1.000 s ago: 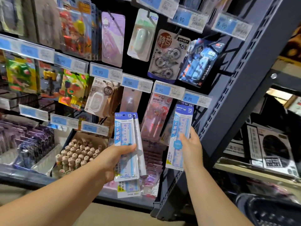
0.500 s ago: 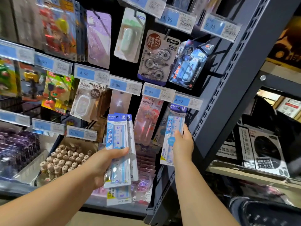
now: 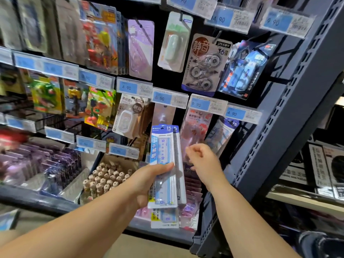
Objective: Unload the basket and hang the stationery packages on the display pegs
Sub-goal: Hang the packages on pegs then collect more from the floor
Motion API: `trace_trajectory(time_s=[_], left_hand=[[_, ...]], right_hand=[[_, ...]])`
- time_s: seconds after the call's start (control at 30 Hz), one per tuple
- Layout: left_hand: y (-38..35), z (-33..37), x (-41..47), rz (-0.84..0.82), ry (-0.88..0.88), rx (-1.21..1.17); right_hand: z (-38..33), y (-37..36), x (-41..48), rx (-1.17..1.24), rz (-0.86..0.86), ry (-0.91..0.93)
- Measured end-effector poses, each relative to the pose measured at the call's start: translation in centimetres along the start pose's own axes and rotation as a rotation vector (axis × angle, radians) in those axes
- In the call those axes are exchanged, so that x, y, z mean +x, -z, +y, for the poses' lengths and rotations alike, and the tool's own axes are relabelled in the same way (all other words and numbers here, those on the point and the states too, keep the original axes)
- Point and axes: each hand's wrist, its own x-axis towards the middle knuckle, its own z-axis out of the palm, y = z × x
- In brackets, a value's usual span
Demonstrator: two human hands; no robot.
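Here, item by item.

- **Carton of small bead-headed figures** point(image 3: 106, 178): sits on the lower shelf, left of the hands. It is not part of the job.
- **Left hand** point(image 3: 147, 183): grips a stack of 15 cm ruler packs point(image 3: 163, 155) upright in front of the display. The thumb presses across the face, and the fingers wrap behind, out of sight. There are at least two packs, perhaps more beneath.
- **Right hand** point(image 3: 203, 161): lies just beside the stack's right edge, fingers point(image 3: 193, 152) curled in, holding nothing.
- **Hung ruler pack** point(image 3: 222, 134): hangs tilted on the display under the 4.90 price tag point(image 3: 242, 114). Its peg is hidden behind the tag.
- **Basket** point(image 3: 322, 246): shows a dark rim at lower right, contents not visible.
- **Risks, as judged:**
  - Drawing one pack from the stack may drag its neighbour loose, since only the thumb clamps them.
  - The peg tip, hidden by the tag, may miss the hang-hole.
  - A knock from the right hand may unseat the tilted pack.
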Motion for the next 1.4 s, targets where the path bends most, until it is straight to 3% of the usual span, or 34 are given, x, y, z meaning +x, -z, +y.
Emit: trace_trajectory(time_s=[0.07,0.17,0.3,0.47,0.7,1.0,1.4], left_hand=[[-0.1,-0.2,-0.2,-0.007,-0.006,0.033],[-0.2,-0.3,-0.6,-0.021,0.017,-0.018],[0.1,-0.1,-1.1,-0.035,0.053,-0.053],[0.4,-0.3,-1.4,0.004,0.05,-0.074],[0.5,-0.6,-0.9,0.119,0.009,-0.009],[-0.8,-0.7,-0.5,0.053,0.039,-0.089],[-1.0,-0.4,-0.7,0.101,0.021,-0.098]], right_hand=[[-0.2,-0.9,-0.4,0.008,-0.15,-0.039],[-0.6,-1.7,-0.9,0.102,-0.182,-0.04],[-0.6,-1.8,-0.8,0.205,-0.103,-0.128],[0.1,-1.1,-0.7,0.093,0.021,-0.115],[1.1,1.2,-0.3,0.069,0.063,-0.091],[0.7,0.3,-0.8,0.36,-0.182,-0.145],[1.3,1.4,-0.7,0.377,-0.199,-0.193]])
